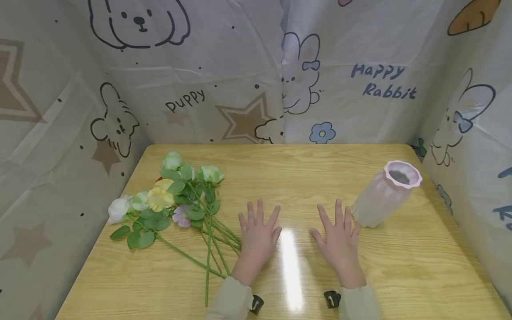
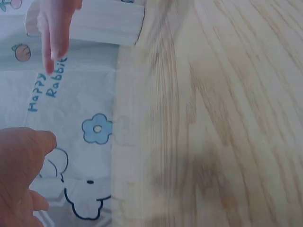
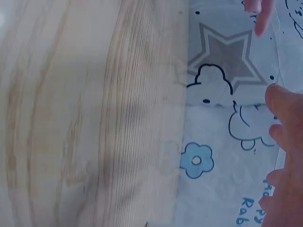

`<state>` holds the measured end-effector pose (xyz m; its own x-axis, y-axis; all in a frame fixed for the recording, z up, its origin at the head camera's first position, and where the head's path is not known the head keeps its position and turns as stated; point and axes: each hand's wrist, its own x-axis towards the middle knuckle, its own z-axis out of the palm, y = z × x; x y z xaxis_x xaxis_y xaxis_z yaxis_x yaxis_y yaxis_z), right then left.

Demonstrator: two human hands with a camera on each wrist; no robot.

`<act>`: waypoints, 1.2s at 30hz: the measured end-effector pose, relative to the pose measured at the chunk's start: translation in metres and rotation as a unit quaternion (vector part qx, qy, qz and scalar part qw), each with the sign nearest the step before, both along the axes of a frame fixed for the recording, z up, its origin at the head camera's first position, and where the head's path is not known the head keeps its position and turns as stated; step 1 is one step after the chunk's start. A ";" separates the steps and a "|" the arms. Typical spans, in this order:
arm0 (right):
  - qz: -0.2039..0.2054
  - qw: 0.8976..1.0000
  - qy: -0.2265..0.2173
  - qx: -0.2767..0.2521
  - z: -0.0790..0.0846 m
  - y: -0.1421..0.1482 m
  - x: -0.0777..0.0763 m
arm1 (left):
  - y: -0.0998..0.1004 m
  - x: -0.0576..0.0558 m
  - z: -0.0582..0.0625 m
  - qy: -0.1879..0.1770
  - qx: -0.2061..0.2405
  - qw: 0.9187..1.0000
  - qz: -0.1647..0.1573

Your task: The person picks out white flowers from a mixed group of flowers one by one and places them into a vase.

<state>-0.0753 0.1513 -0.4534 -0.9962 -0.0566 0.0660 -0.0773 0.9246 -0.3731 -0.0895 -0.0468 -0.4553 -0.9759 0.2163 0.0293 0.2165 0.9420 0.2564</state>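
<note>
Both hands are held palm down over the wooden table, fingers spread and nothing in them. My left hand is just right of a loose bunch of artificial flowers, overlapping some stem ends in the head view. The bunch has white, pale green, yellow and lilac blooms on long green stems. Near my right hand, a pale pink ribbed vase with a scalloped rim stands at the right, close to its fingertips. In the left wrist view the vase shows behind the fingers of the right hand.
A printed curtain with cartoon animals and stars hangs round the back and both sides of the table. One white flower reaches out near the table's left edge. A strip of light reflects off the tabletop between the hands.
</note>
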 end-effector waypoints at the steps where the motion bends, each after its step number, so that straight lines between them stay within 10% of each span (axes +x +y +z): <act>1: -0.003 1.000 -0.002 -0.003 0.001 0.003 0.001 | -0.002 0.000 -0.001 -0.001 0.004 1.000 0.004; 25: -0.169 0.977 0.094 -0.092 0.018 0.064 0.016 | -0.064 -0.004 -0.007 0.038 0.035 0.993 0.109; 36: -0.228 0.964 0.069 -0.119 0.019 0.089 0.016 | -0.092 -0.002 -0.015 -0.030 0.064 0.984 0.165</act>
